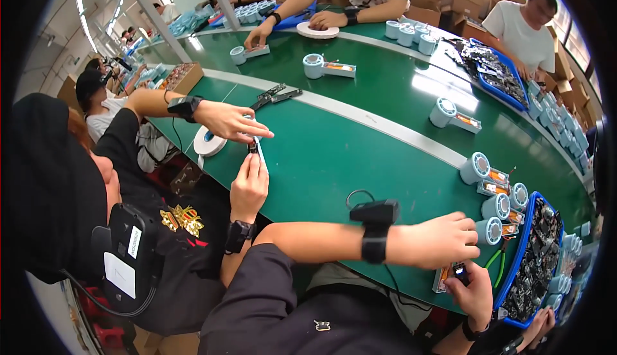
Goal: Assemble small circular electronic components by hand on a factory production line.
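My left hand (434, 240) reaches in over the green table with its fingers bent but apart, and I see nothing in them. Just below it, my right hand (474, 294) pinches a small black part (459, 271) between thumb and finger. A light blue housing (441, 279) with orange inside is beside that part, partly hidden by my hands. Beyond my left fingertips, several light blue round fan units (495, 206) with orange-filled handles stand close together. Green-handled pliers (497, 263) lie to the right of my hands.
A blue tray (531, 212) of black parts sits at the right. At my left, a co-worker's hands (249, 184) work on a small piece near a white tape roll (207, 141). Fan units (443, 112) lie on the far green surface (379, 101), where other people work.
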### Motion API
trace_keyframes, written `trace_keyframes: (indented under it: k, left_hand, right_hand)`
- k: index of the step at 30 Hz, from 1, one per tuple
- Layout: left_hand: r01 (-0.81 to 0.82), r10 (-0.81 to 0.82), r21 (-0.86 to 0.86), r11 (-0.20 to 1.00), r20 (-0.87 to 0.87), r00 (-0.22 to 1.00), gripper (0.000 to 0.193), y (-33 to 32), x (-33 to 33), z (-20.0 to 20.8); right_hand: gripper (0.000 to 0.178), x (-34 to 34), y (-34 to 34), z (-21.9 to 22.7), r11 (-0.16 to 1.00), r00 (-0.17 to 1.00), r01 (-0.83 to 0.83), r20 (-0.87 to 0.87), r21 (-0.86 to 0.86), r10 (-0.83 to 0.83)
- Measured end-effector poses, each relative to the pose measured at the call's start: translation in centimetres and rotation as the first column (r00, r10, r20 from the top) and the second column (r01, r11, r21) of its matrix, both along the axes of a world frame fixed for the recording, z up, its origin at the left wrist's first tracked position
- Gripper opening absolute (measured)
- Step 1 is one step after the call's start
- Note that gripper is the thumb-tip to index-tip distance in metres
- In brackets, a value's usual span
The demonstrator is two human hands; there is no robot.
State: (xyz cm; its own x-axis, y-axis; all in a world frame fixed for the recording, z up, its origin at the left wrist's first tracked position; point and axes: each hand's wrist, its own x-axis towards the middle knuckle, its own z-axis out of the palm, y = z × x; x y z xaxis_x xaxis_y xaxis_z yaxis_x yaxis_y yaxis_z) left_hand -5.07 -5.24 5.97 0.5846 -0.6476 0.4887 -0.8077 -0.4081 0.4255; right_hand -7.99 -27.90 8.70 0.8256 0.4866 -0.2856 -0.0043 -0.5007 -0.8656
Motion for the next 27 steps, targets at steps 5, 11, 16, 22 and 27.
trace_keyframes:
  k: [5, 11, 16, 22, 27]
  left_hand:
    - [0.182, -0.183, -0.017, 0.983, -0.042, 0.982, 0.009, 0.0, 0.9, -3.0]
    - [-0.017, 0.015, -0.154, 0.988, -0.009, 1.000, 0.011, -1.2, -0.6, -4.3]
    - [-0.177, 0.192, -0.135, 0.975, 0.102, 0.976, 0.011, -2.2, -0.7, -4.9]
    - [-0.158, 0.158, -0.009, 0.987, 0.152, 0.976, 0.009, -0.6, -0.6, -3.9]
    - [-0.125, 0.116, 0.278, 0.952, 0.050, 0.992, 0.009, -1.1, -0.2, 0.4]
  right_hand:
    - [0.020, 0.3, -0.7, -0.4, 0.962, 0.970, -0.126, 0.172, -0.244, 0.171]
    - [0.022, -0.8, -1.3, -2.0, 0.905, 0.880, 0.003, 0.430, -0.425, 0.200]
    - [0.021, -1.2, 0.2, -3.3, 0.924, 0.867, 0.285, 0.479, -0.256, -0.135]
    - [0.026, -2.1, 0.9, -3.8, 0.994, 0.927, 0.084, 0.372, -0.076, -0.050]
    - [0.037, -2.5, 0.4, -2.9, 0.985, 0.937, 0.172, 0.307, 0.016, -0.169]
